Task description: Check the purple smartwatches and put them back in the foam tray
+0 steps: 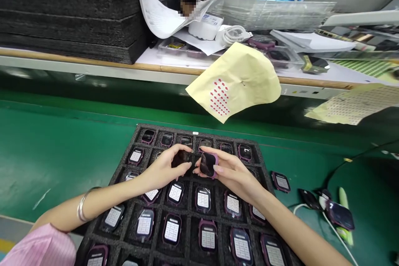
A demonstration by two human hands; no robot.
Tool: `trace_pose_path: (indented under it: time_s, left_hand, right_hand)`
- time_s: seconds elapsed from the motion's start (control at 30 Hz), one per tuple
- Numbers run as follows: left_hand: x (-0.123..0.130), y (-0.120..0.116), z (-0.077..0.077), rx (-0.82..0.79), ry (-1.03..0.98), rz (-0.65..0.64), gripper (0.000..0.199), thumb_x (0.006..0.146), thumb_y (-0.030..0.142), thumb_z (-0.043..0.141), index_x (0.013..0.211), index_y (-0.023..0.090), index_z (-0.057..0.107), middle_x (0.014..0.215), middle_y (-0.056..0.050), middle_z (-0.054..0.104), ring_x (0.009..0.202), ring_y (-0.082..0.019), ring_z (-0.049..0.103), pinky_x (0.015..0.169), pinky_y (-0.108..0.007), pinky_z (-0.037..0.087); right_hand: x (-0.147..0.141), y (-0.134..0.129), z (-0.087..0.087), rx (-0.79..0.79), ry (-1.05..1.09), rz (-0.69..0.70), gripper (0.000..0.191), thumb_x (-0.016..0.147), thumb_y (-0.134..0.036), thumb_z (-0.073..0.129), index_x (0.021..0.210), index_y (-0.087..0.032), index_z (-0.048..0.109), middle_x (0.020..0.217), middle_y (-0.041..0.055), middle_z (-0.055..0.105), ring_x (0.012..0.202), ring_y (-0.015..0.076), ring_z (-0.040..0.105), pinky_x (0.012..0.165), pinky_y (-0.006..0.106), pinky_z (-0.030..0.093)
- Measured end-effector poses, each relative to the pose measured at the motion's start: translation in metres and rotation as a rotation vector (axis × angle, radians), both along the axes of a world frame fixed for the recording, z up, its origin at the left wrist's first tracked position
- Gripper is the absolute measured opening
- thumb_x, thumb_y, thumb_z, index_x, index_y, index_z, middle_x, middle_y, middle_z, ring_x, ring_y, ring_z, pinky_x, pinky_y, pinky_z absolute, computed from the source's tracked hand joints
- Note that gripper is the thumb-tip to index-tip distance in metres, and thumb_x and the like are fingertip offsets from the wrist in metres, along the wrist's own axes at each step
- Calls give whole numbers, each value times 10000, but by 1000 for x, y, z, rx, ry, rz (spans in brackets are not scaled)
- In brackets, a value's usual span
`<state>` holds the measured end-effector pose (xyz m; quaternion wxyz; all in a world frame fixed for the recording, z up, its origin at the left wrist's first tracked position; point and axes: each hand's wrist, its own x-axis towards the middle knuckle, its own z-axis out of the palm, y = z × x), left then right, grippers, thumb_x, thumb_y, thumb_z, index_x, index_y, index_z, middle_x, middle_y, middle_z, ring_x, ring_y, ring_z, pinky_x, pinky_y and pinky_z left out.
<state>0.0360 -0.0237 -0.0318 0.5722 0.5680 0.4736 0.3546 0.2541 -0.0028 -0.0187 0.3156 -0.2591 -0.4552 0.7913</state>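
Observation:
My right hand pinches a smartwatch by its purple frame, its dark screen turned towards me. My left hand has thumb and fingers curled around a dark, glossy thing that looks like another smartwatch; its edges are hard to make out. Both hands are over a black foam tray divided into compartments. Several smartwatches lie in it, such as a watch with a lit white screen below my hands. The watches in the back row, like one at the back left, have dark screens.
On the green bench, right of the tray, lie a loose watch, another watch and cables. A shelf behind carries stacked black foam, papers and a white cable. A yellow sticker sheet hangs over its edge.

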Motion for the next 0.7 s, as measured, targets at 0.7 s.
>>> trace_pose_path:
  time_s: [0.7]
  left_hand:
    - [-1, -9, 2, 398, 234, -22, 421, 839, 230, 566, 1234, 232, 421, 1185, -81, 580, 1084, -232, 562, 931, -353, 439]
  right_hand:
    - [0, -1, -1, 53, -102, -90, 396, 797, -265, 731, 1184, -227, 655, 1019, 86, 713, 967, 266, 661, 952, 468, 461]
